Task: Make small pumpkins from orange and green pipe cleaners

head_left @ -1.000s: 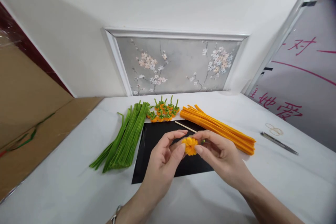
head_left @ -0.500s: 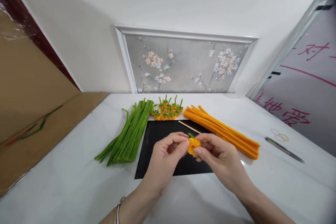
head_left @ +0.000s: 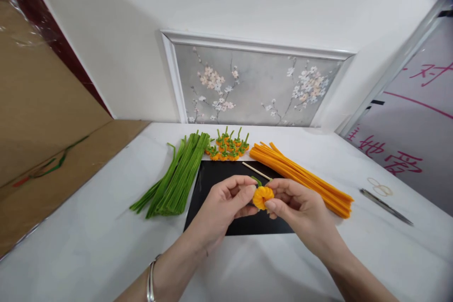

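Observation:
Between my two hands is a small orange pumpkin (head_left: 263, 197) of fuzzy pipe cleaner, its ribbed round face with a central dimple turned toward me. A bit of green stem (head_left: 256, 180) sticks up behind it. My left hand (head_left: 230, 203) pinches its left side with thumb and fingers. My right hand (head_left: 299, 207) grips the right side, thumb tip at the lower right edge. Both hands are above a black mat (head_left: 212, 184). A pale thin stick (head_left: 256, 170) lies on the mat just beyond the fingers.
Green pipe cleaners (head_left: 177, 179) lie bundled at left, orange pipe cleaners (head_left: 300, 177) at right. Several finished small pumpkins (head_left: 228, 146) with green stems stand behind the mat. Tweezers (head_left: 385, 206) and rubber bands (head_left: 380, 187) lie at far right. Cardboard (head_left: 71, 170) borders the left side.
The pumpkin has tipped so its dimpled, ribbed face shows more fully. My left fingers have shifted and spread slightly below it. The view has moved a little.

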Demonstrator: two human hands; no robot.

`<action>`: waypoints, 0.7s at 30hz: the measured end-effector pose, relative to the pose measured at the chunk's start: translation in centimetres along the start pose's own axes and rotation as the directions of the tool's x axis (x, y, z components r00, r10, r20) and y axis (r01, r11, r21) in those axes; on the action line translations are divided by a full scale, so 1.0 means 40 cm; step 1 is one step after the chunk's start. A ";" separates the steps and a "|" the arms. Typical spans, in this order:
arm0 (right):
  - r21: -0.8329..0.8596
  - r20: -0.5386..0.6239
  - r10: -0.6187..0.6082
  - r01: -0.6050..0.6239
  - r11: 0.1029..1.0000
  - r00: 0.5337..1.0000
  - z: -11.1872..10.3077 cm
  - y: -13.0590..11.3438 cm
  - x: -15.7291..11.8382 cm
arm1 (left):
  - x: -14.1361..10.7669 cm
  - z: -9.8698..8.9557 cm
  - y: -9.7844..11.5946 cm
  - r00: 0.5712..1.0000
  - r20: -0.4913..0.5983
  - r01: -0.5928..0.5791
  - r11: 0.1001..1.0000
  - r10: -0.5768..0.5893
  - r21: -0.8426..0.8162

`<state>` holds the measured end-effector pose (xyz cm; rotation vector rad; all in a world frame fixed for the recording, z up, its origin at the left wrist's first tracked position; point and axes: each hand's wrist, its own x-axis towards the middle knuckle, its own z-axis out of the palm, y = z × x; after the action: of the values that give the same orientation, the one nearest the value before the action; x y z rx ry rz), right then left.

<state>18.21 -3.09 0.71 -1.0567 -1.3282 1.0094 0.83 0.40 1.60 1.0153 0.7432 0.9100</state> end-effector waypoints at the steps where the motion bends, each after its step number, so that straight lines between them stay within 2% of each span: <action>1: -0.003 0.010 0.011 -0.011 1.000 1.000 0.001 -0.001 -0.001 | 0.000 0.001 -0.003 1.000 0.004 0.012 1.000 -0.012 -0.009; 7: -0.016 0.034 0.026 -0.026 1.000 0.999 0.009 -0.003 -0.005 | -0.001 0.016 -0.017 0.999 -0.032 -0.001 0.999 -0.001 -0.053; 16: 0.067 0.096 0.139 -0.146 0.987 0.986 -0.005 0.002 0.008 | 0.001 0.014 -0.011 1.000 0.022 -0.007 0.998 0.006 0.064; 21: 0.100 0.117 0.149 -0.161 0.982 0.982 -0.013 0.017 0.019 | 0.005 0.008 -0.017 1.000 -0.023 0.016 0.997 -0.014 0.078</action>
<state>18.74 -2.18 0.23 -1.0462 -1.2775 1.2579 1.39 0.28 1.05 1.0683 0.8099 0.8862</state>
